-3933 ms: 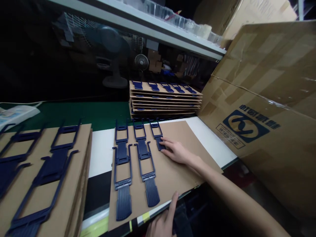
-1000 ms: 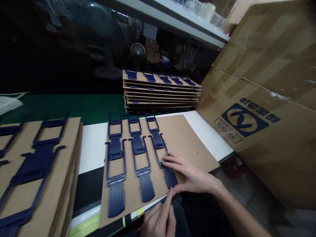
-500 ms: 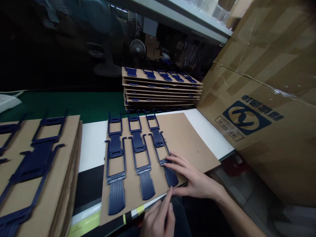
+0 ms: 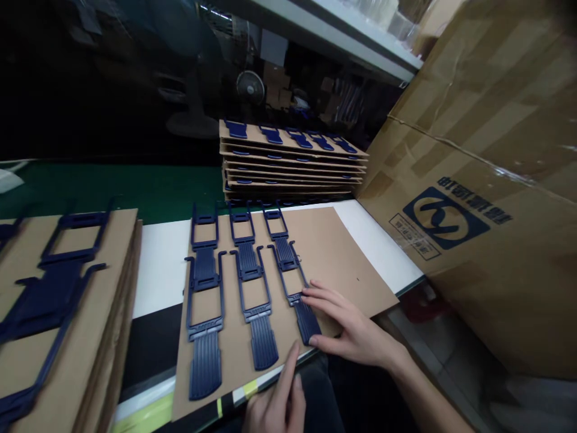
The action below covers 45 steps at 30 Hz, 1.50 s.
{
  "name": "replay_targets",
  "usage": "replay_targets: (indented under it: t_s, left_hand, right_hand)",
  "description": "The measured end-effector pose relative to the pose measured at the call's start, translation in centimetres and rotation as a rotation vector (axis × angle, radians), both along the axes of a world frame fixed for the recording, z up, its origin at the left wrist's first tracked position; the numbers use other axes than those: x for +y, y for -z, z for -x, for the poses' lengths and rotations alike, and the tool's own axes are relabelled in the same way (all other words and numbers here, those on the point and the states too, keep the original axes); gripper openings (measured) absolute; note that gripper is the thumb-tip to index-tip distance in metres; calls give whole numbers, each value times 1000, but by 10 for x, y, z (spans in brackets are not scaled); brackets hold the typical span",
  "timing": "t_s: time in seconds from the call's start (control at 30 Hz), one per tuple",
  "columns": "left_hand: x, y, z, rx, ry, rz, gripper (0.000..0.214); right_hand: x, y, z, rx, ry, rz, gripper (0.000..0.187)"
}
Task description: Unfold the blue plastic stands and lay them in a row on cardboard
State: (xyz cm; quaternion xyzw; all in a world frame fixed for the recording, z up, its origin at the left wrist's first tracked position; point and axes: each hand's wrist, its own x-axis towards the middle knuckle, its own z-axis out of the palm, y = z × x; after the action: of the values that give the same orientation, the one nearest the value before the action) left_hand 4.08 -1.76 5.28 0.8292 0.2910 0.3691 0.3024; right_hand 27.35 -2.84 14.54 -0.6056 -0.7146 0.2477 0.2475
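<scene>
Dark blue plastic frames with hinged, ribbed flaps lie in three columns on a brown cardboard sheet. My right hand rests at the right column's lower blue plastic frame. Its fingertips touch near the hinge, and the thumb lies by the flap's bottom end; the fingers are spread, not wrapped around it. Below, at the sheet's front edge, my left hand holds nothing. Its index finger points up toward that flap while the other fingers are bent. Beside them are the middle lower frame and the left lower frame.
At left, a stack of cardboard sheets carries more blue frames. Another layered stack stands behind. A large taped carton rises at right, under a shelf edge. Yellow and black tape lines the table's front edge.
My left hand has moved slightly left and down, and its index fingertip has drawn away from the right thumb. My right hand stays at the same frame. The view has shifted slightly.
</scene>
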Motion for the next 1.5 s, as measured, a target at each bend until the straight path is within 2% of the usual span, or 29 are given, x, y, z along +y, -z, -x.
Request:
replay_targets:
  t_s: [0.17, 0.47, 0.8, 1.1, 1.27, 1.4, 1.5]
  left_hand:
    - [7, 5, 5, 49, 89, -86, 57]
    - [9, -1, -2, -53, 56, -61, 47]
    - [5, 15, -4, -98, 43, -43, 47]
    - [9, -5, -2, -17, 44, -80, 46]
    - [9, -7, -1, 3, 58, -53, 49]
    - [2, 3, 1, 35, 100, -93, 55]
    - [-6, 21, 3, -4, 197, -209, 59]
  right_hand:
    - [0, 4, 1, -33, -5, -22, 69]
    - [-1, 6, 1, -100, -37, -43, 72]
    - [0, 4, 3, -117, -20, -9, 69]
    - [-1, 8, 0, -151, -35, -32, 69]
    - [-2, 7, -1, -136, -33, -27, 66]
    - [-7, 10, -1, -114, -28, -56, 68]
    - [-10, 13, 0, -113, 11, -63, 66]
